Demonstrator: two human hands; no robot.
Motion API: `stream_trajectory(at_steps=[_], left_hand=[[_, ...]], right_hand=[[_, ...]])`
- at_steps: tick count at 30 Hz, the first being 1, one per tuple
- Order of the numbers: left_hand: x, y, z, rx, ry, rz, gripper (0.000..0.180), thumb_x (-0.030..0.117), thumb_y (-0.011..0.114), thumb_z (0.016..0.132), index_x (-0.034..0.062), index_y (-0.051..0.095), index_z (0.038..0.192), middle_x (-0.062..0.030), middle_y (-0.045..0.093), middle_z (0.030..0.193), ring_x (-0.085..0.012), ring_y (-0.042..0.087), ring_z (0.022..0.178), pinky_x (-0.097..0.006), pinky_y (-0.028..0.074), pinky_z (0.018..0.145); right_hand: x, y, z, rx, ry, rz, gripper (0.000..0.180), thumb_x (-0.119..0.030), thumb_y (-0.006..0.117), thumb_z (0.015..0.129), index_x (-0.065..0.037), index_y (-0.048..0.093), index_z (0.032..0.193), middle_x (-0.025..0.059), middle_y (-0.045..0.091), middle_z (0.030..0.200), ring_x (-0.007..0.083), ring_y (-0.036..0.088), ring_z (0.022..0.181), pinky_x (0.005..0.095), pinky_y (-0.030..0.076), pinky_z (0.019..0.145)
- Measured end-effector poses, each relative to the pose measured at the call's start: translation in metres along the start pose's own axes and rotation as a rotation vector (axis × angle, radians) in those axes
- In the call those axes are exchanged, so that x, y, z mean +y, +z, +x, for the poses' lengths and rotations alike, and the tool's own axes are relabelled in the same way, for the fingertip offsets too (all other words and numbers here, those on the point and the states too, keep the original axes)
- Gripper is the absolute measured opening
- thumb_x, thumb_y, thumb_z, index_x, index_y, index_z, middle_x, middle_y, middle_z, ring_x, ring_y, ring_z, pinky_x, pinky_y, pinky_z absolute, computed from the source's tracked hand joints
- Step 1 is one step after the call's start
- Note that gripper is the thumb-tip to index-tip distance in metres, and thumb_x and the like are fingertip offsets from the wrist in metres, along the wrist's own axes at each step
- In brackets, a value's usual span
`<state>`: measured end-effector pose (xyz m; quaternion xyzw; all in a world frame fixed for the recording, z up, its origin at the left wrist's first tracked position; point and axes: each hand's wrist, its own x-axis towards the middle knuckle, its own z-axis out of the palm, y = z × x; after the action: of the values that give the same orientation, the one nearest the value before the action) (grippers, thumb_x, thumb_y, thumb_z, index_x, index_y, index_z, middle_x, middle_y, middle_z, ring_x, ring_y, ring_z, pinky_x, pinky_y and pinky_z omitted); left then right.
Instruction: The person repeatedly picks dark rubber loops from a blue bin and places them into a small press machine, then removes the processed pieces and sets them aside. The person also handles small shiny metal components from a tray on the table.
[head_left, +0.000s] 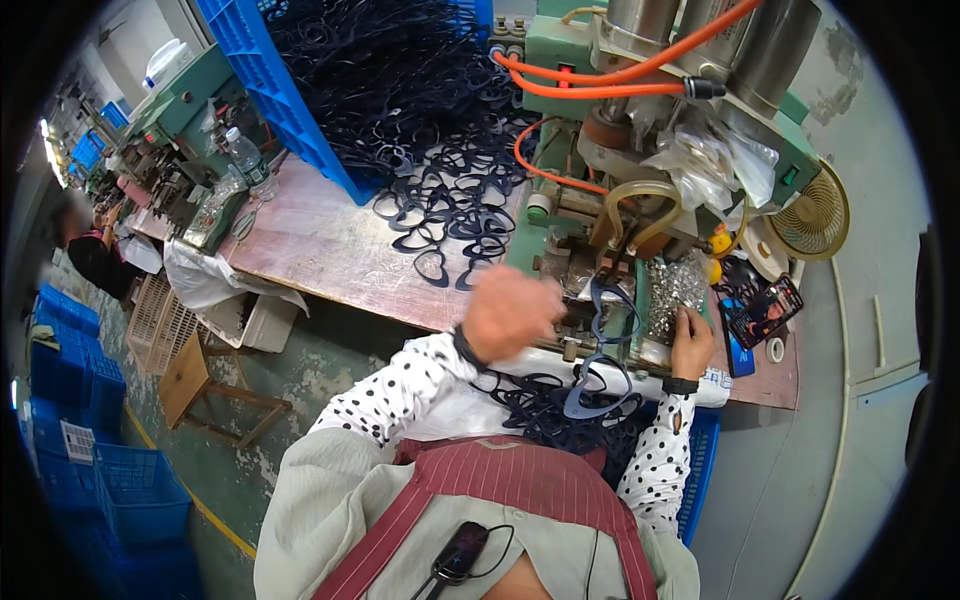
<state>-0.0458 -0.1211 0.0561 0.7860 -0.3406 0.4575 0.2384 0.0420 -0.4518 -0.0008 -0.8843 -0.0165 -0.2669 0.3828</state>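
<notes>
My left hand point(512, 312), smeared by motion, hovers over the table's front edge, left of the green press. Its fingers are too blurred to read. My right hand point(692, 345) is at the near right side of a tray full of small shiny metal parts point(676, 290). Its thumb and fingers are pinched together; whatever lies between them is too small to make out. A dark blue glasses-frame-shaped piece point(601, 368) hangs at the front of the green press point(565, 150), between my hands. More such loose frames point(530, 405) lie in a heap by my lap.
A tilted blue crate point(290, 95) spills dark frames point(445, 215) onto the table point(310, 235). Right of the press are a phone with a lit screen point(767, 312) and a fan point(812, 212). A wooden stool point(205, 385) and blue crates point(140, 480) stand left; a person point(92, 245) sits farther off.
</notes>
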Motion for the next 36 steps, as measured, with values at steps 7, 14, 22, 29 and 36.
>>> stream_trajectory(at_steps=[7,14,22,29,36], left_hand=[[-0.123,0.023,-0.069,-0.442,-1.468,0.873,0.047,0.032,0.067,0.083,0.0169,0.056,0.126,-0.0139,0.027,0.154,-0.0454,0.026,0.136,-0.070,0.026,0.100],[-0.142,-0.014,-0.117,-0.627,-0.916,0.787,0.025,0.028,0.065,0.082,0.0118,0.063,0.100,-0.0086,0.063,0.111,-0.0351,0.065,0.086,-0.048,0.051,0.073],[-0.101,-0.095,-0.087,-0.628,-0.819,0.612,0.020,0.029,0.055,0.091,0.0092,0.057,0.093,-0.0192,0.065,0.072,-0.0373,0.064,0.067,-0.050,0.048,0.058],[-0.019,-0.051,0.019,0.012,-0.274,0.236,0.024,0.008,0.065,0.078,0.0100,0.067,0.101,-0.0074,0.070,0.085,-0.0264,0.062,0.071,-0.040,0.048,0.067],[0.041,0.015,0.058,-0.095,0.056,-0.229,0.046,0.003,0.069,0.067,0.0048,0.065,0.112,-0.0063,0.069,0.101,-0.0227,0.065,0.085,-0.040,0.049,0.085]], right_hand=[[-0.002,0.010,-0.005,0.106,-0.049,-0.042,0.010,-0.013,0.063,0.089,-0.005,0.068,0.094,0.0127,0.070,0.083,0.0281,0.067,0.076,0.0370,0.050,0.068],[0.015,0.013,-0.009,0.117,-0.035,0.021,0.011,-0.007,0.062,0.089,-0.005,0.067,0.100,0.0129,0.070,0.082,0.0225,0.070,0.072,0.0326,0.053,0.063],[-0.011,0.010,-0.003,0.102,0.103,0.171,0.011,-0.007,0.071,0.082,-0.002,0.072,0.091,0.0085,0.071,0.080,0.0147,0.065,0.073,0.0271,0.051,0.069],[-0.098,0.001,0.002,-0.078,0.076,0.526,0.015,-0.001,0.070,0.080,-0.001,0.073,0.094,0.0097,0.070,0.087,0.0152,0.065,0.080,0.0254,0.049,0.073],[-0.154,-0.015,-0.008,-0.176,-0.105,0.556,0.016,-0.002,0.073,0.074,-0.006,0.075,0.089,0.0044,0.062,0.081,0.0149,0.057,0.076,0.0257,0.046,0.071]])
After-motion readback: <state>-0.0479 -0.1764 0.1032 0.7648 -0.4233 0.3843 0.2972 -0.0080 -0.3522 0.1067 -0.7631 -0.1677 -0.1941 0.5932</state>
